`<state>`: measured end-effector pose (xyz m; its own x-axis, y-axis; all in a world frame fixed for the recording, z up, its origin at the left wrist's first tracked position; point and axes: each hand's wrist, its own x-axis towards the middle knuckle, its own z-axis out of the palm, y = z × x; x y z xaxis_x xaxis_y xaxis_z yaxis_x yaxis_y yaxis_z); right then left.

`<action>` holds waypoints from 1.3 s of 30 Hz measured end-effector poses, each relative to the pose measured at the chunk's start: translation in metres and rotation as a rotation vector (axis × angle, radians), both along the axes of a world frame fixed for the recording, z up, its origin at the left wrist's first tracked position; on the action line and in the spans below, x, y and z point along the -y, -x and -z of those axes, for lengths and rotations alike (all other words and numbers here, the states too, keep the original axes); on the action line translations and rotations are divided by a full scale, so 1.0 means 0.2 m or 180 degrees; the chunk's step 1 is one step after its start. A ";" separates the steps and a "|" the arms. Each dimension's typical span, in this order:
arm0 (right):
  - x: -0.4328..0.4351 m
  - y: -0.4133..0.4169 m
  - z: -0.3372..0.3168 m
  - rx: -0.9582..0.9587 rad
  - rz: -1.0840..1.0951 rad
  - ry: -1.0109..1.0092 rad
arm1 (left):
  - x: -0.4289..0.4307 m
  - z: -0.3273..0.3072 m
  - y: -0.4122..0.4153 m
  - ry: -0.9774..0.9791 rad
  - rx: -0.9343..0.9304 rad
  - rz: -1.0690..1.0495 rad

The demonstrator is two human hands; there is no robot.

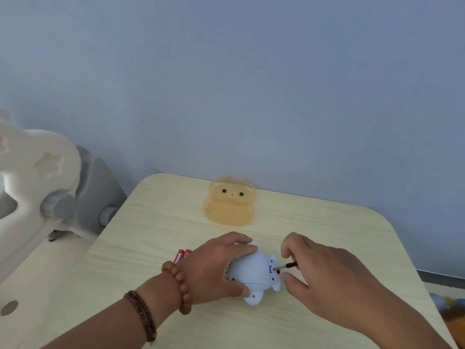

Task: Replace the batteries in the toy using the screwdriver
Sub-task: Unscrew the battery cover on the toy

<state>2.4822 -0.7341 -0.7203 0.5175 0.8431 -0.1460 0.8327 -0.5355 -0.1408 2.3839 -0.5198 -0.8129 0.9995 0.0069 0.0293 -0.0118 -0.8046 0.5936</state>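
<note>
Left grip [214, 268] curls round the toy [251, 270], holding it down on the bench [151, 235], with red batteries [182, 254] just beyond the wrist. Right grip [324, 275] pinches the screwdriver [289, 265], whose tip touches the toy's right end.

We saw a matt wood-grain bench [327, 235], a smooth matt plastic toy [251, 270], a glossy translucent plastic box [230, 210], wooden bead bracelets [181, 285], and a metal-shafted screwdriver [284, 266].

Two batteries [182, 255], one toy [251, 270], one screwdriver [289, 265], one orange case [230, 209].
</note>
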 end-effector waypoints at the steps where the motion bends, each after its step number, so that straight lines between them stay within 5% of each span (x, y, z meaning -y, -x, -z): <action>1: 0.00 0.00 0.00 -0.0012 -0.0038 0.0054 | 0.00 0.00 0.00 0.0001 -0.0009 0.0002; 10: -0.08 -0.03 0.05 0.0751 0.0014 -0.0085 | -0.01 0.02 -0.01 0.0013 0.0022 0.0006; 15: -0.03 -0.01 0.01 -0.0046 0.0134 -0.0124 | -0.02 0.04 -0.02 0.0082 0.0006 0.0008; 23: -0.07 -0.02 0.04 0.0442 0.0166 0.0242 | -0.03 0.05 -0.02 0.0164 -0.0031 -0.0006; 29: -0.05 -0.01 0.00 -0.0086 0.0083 -0.0006 | -0.03 0.05 -0.02 0.0118 -0.0001 0.0040; 39: -0.13 -0.06 0.02 0.0174 0.0203 0.0232 | -0.03 0.05 -0.03 0.0151 0.0010 0.0030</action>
<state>2.4932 -0.7089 -0.7241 0.5786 0.7965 -0.1757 0.8021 -0.5947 -0.0548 2.3906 -0.5139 -0.8221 0.9995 -0.0009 0.0323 -0.0211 -0.7753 0.6312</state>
